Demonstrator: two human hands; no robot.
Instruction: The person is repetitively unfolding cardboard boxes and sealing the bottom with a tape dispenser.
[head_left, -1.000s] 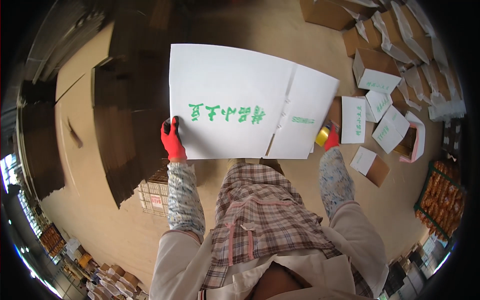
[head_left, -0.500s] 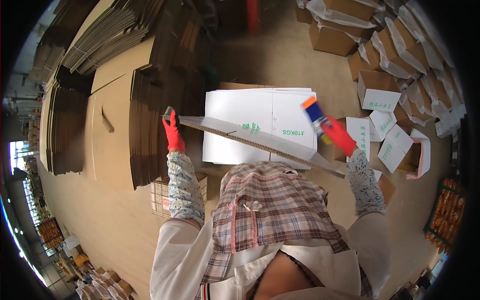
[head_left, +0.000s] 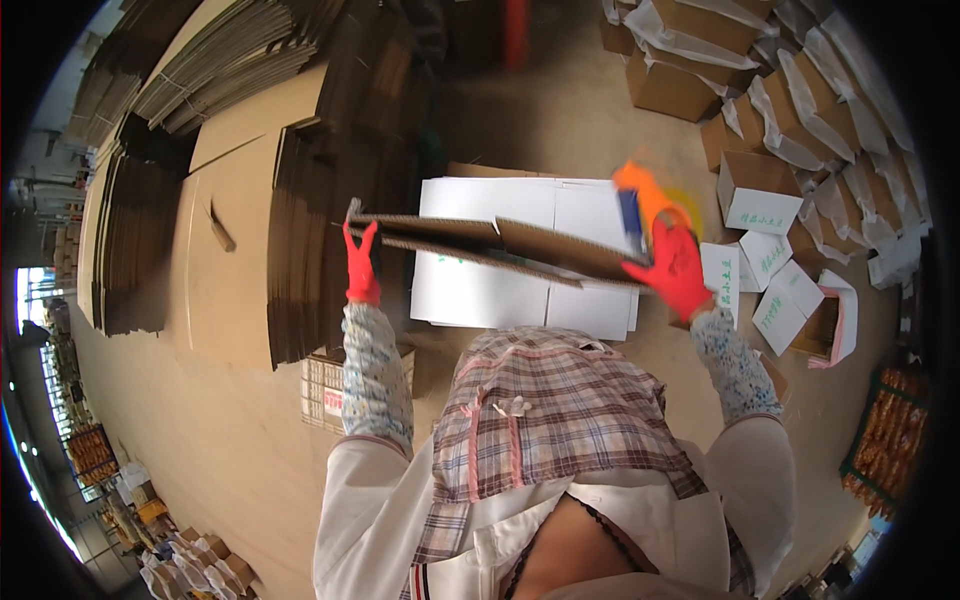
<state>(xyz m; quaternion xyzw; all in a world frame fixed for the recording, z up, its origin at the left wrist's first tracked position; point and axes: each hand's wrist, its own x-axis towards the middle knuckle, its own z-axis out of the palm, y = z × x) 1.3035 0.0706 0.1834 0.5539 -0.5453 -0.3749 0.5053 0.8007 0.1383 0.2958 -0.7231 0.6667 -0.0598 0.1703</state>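
Observation:
A partly opened cardboard box (head_left: 570, 251) stands on edge between my hands, its two brown walls parted by a narrow gap. My left hand (head_left: 362, 262), in a red glove, grips its left end. My right hand (head_left: 677, 272), also red-gloved, holds an orange and blue tape dispenser (head_left: 652, 192), somewhat blurred by motion. The thumb of that hand reaches to the box's right end and seems to touch it. Beneath the box lies a stack of flat white cartons (head_left: 470, 300) with green print, partly hidden by it.
Tall stacks of flat brown cardboard (head_left: 230, 260) rise at the left. On the right, brown boxes with white liners (head_left: 680, 85) stand in rows, near several small white cartons (head_left: 785, 300). A pale plastic crate (head_left: 320, 400) sits by my left forearm.
The flat cardboard has been spread into a gap between its walls and its right end raised. My right hand has turned the tape dispenser and brought its thumb to the box.

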